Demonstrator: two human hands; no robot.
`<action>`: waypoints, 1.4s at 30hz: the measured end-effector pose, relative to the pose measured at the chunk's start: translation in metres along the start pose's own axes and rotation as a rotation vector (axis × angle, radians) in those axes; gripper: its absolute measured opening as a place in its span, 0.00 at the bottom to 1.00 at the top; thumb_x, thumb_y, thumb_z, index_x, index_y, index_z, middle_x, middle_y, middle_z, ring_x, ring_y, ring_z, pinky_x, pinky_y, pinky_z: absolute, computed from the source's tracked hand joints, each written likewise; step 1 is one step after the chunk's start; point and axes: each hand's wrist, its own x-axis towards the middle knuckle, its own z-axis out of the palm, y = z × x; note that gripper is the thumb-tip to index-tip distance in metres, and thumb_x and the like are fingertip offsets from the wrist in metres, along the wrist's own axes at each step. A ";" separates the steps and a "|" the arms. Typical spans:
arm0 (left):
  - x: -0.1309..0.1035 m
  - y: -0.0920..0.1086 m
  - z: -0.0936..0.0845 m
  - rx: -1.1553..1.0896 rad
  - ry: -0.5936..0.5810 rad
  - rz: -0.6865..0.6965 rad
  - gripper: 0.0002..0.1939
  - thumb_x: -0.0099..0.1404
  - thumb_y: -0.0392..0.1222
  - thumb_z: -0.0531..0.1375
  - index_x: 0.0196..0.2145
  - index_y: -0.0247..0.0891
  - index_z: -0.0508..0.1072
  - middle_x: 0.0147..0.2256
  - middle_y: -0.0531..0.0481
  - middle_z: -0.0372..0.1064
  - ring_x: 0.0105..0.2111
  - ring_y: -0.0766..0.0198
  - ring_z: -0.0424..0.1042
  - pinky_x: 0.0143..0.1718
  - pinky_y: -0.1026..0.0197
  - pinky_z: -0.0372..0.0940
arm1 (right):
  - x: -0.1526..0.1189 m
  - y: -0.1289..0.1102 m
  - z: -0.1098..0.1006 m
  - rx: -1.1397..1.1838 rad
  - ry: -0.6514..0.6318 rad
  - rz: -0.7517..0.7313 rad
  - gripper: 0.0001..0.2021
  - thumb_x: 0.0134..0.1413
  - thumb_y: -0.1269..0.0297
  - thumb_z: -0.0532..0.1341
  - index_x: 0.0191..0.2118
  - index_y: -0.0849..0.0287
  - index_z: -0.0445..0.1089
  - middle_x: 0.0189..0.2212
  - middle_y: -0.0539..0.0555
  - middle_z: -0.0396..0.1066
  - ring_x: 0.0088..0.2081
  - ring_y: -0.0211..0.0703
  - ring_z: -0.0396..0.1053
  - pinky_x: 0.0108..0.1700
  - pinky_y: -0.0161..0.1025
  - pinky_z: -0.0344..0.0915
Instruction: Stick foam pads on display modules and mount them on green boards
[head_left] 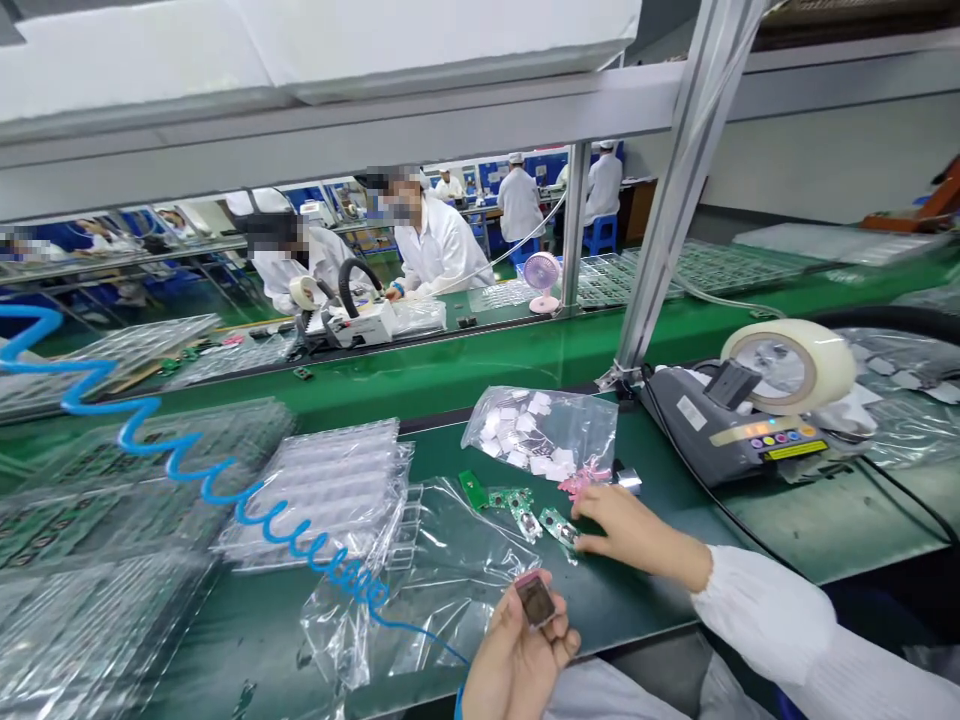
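My left hand [525,645] is closed around a small square piece [535,600] with a dark brown face and a clear, pinkish edge; its exact kind I cannot make out. Over the bench, my right hand [630,530] has thumb and index finger apart, close to a small green circuit board [559,527] and some pink pieces [585,482]. Whether the fingertips touch either is unclear. More small boards [525,515] lie just left of it. Behind them rests a clear bag [536,430] of white pieces.
A grey tape dispenser [705,425] with a large tape roll [787,365] stands at right, beside a metal post [675,190]. A coiled blue cord [247,505] hangs across the left, over stacked clear trays [330,480]. Plastic film [442,560] covers the front middle. Co-workers [439,240] sit beyond.
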 end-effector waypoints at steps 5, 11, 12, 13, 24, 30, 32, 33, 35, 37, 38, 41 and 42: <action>0.003 -0.006 0.011 0.034 -0.038 -0.021 0.16 0.51 0.50 0.65 0.34 0.37 0.77 0.27 0.49 0.72 0.26 0.68 0.65 0.35 0.59 0.60 | 0.005 0.057 -0.008 -0.084 0.137 0.332 0.11 0.60 0.61 0.56 0.44 0.62 0.66 0.42 0.54 0.68 0.41 0.42 0.68 0.43 0.46 0.66; 0.002 -0.007 0.004 0.052 -0.041 -0.035 0.17 0.48 0.52 0.66 0.33 0.39 0.76 0.26 0.51 0.70 0.25 0.70 0.63 0.36 0.60 0.58 | 0.039 0.061 -0.006 0.005 0.171 0.185 0.15 0.59 0.61 0.56 0.49 0.60 0.63 0.46 0.55 0.66 0.44 0.44 0.67 0.45 0.48 0.65; 0.001 -0.006 0.002 0.052 -0.038 -0.032 0.17 0.48 0.52 0.66 0.33 0.39 0.76 0.26 0.51 0.70 0.25 0.70 0.63 0.36 0.60 0.58 | 0.045 0.058 -0.005 0.034 0.177 0.153 0.15 0.59 0.61 0.57 0.49 0.60 0.63 0.46 0.55 0.66 0.44 0.45 0.67 0.45 0.49 0.65; 0.001 -0.006 0.000 0.051 -0.035 -0.027 0.17 0.48 0.52 0.66 0.33 0.39 0.76 0.26 0.52 0.69 0.25 0.70 0.63 0.36 0.60 0.58 | 0.050 0.055 -0.004 0.065 0.180 0.129 0.15 0.59 0.61 0.57 0.49 0.60 0.63 0.47 0.55 0.65 0.45 0.45 0.66 0.46 0.49 0.65; 0.002 -0.006 0.000 -0.026 -0.056 -0.042 0.15 0.47 0.50 0.67 0.33 0.42 0.78 0.26 0.53 0.73 0.25 0.70 0.66 0.35 0.61 0.60 | 0.065 0.059 -0.004 0.585 0.216 0.287 0.12 0.59 0.61 0.57 0.46 0.62 0.65 0.42 0.54 0.68 0.39 0.41 0.69 0.40 0.44 0.68; 0.017 -0.020 0.015 -0.041 -0.103 -0.090 0.17 0.47 0.50 0.67 0.35 0.41 0.77 0.39 0.49 0.73 0.37 0.64 0.68 0.40 0.58 0.61 | -0.005 0.042 -0.024 1.030 0.292 0.360 0.12 0.54 0.56 0.59 0.32 0.62 0.64 0.23 0.47 0.67 0.24 0.33 0.66 0.26 0.32 0.64; 0.025 -0.028 0.023 -0.025 -0.145 -0.091 0.18 0.47 0.51 0.67 0.36 0.40 0.77 0.43 0.47 0.72 0.43 0.60 0.66 0.43 0.56 0.60 | -0.029 0.018 -0.024 1.178 0.282 0.334 0.17 0.49 0.49 0.60 0.27 0.59 0.59 0.17 0.46 0.65 0.18 0.32 0.61 0.20 0.30 0.59; 0.028 -0.032 0.027 -0.015 -0.177 -0.089 0.19 0.47 0.51 0.67 0.36 0.39 0.77 0.42 0.46 0.72 0.44 0.59 0.66 0.45 0.55 0.59 | -0.039 0.005 -0.022 1.239 0.265 0.325 0.20 0.47 0.46 0.60 0.26 0.58 0.57 0.15 0.46 0.64 0.15 0.31 0.59 0.17 0.29 0.55; 0.034 -0.038 0.035 0.006 -0.255 -0.086 0.20 0.47 0.52 0.67 0.35 0.37 0.77 0.38 0.45 0.73 0.43 0.59 0.67 0.48 0.54 0.57 | -0.054 -0.017 -0.013 1.335 0.247 0.314 0.22 0.45 0.43 0.60 0.25 0.57 0.54 0.14 0.46 0.64 0.13 0.29 0.55 0.15 0.27 0.51; 0.037 -0.042 0.041 0.035 -0.332 -0.101 0.21 0.47 0.52 0.66 0.35 0.36 0.77 0.33 0.46 0.74 0.38 0.60 0.70 0.49 0.54 0.56 | -0.063 -0.030 -0.002 1.514 0.266 0.316 0.25 0.41 0.42 0.63 0.24 0.56 0.51 0.13 0.43 0.61 0.12 0.26 0.53 0.14 0.25 0.47; 0.037 -0.042 0.043 0.053 -0.365 -0.114 0.21 0.47 0.53 0.66 0.36 0.36 0.77 0.30 0.47 0.74 0.35 0.61 0.71 0.48 0.53 0.56 | -0.066 -0.034 0.003 1.597 0.271 0.322 0.26 0.39 0.42 0.64 0.24 0.56 0.50 0.12 0.42 0.60 0.11 0.26 0.52 0.13 0.25 0.46; 0.035 -0.043 0.045 0.077 -0.404 -0.107 0.21 0.46 0.52 0.67 0.35 0.36 0.78 0.30 0.46 0.75 0.35 0.58 0.72 0.47 0.52 0.58 | -0.072 -0.033 0.009 1.613 0.302 0.349 0.24 0.40 0.45 0.65 0.24 0.56 0.52 0.12 0.41 0.59 0.10 0.26 0.51 0.12 0.24 0.44; 0.034 -0.043 0.044 0.065 -0.388 -0.090 0.19 0.46 0.51 0.67 0.34 0.37 0.78 0.33 0.46 0.76 0.38 0.57 0.72 0.48 0.52 0.58 | -0.074 -0.031 0.007 1.499 0.361 0.357 0.21 0.42 0.47 0.64 0.26 0.56 0.54 0.13 0.41 0.60 0.11 0.27 0.52 0.12 0.25 0.47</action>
